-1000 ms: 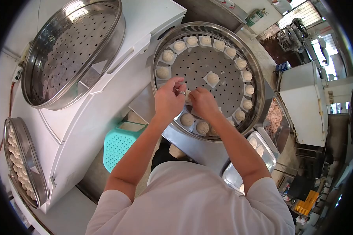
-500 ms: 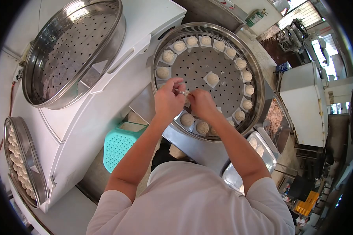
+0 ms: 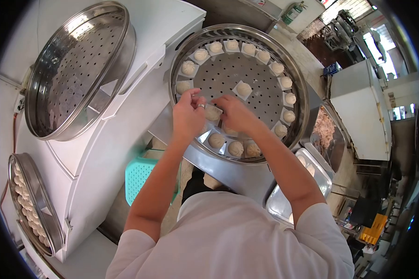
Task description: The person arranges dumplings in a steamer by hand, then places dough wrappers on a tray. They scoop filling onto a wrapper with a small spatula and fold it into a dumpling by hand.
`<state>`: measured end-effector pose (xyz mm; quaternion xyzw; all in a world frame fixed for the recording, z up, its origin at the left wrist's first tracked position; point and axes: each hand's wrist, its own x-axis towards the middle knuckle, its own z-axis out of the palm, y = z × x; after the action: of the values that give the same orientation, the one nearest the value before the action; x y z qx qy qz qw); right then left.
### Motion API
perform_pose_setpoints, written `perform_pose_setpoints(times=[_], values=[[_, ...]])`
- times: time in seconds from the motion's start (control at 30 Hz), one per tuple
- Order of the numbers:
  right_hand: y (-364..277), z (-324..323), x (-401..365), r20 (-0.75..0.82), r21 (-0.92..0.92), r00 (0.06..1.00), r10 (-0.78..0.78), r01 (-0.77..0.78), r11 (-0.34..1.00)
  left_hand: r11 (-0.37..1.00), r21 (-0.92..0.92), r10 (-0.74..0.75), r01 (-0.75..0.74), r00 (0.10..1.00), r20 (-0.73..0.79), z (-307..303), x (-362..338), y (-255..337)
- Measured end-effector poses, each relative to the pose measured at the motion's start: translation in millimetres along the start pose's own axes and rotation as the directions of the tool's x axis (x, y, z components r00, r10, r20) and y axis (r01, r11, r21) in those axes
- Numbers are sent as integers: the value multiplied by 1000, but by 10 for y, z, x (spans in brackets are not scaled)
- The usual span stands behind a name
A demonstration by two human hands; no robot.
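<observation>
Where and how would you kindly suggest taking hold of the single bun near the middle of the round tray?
Its lower sides look best, from above with fingers spread: the bun is rounded with bare space about it, and the tray's raised rim would likely hinder a flat approach.

Metal counter (image 3: 244, 176) carried lg. round perf. tray (image 3: 237, 74), lying flat; bare strip of counter showed along tray's near side. Rect. tray (image 3: 280, 204) & pan w/ pinkish filling (image 3: 323, 132) sat nearby, support unclear.
</observation>
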<state>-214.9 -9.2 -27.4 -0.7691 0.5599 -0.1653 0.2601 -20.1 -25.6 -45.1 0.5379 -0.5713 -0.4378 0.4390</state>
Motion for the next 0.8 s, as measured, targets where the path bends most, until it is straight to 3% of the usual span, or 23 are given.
perform_pose_setpoints(times=[0.07,0.17,0.27,0.37,0.47,0.57,0.67,0.8], values=[[-14,82,17,92,-18,995,-44,45,999,991,136,5,-20,994,111,-21,78,-15],[28,163,112,248,-96,966,-74,100,990,993,118,-4,-18,982,187,24,227,-39],[-50,128,136,294,-131,954,61,-23,991,992,-40,-109,116,982,151,29,269,-19],[-7,197,74,143,-124,987,-68,86,988,966,-203,-138,160,983,121,13,213,15],[44,180,112,199,-210,964,-177,218,953,962,-224,-136,154,986,94,12,187,63],[-57,76,188,311,-259,950,-31,116,959,961,-240,-121,138,989,85,10,185,47],[41,125,219,294,-337,952,-91,192,922,965,-234,-103,115,993,64,-4,163,73],[23,117,204,291,-305,948,-127,217,927,953,-283,-108,111,994,26,5,137,74]])
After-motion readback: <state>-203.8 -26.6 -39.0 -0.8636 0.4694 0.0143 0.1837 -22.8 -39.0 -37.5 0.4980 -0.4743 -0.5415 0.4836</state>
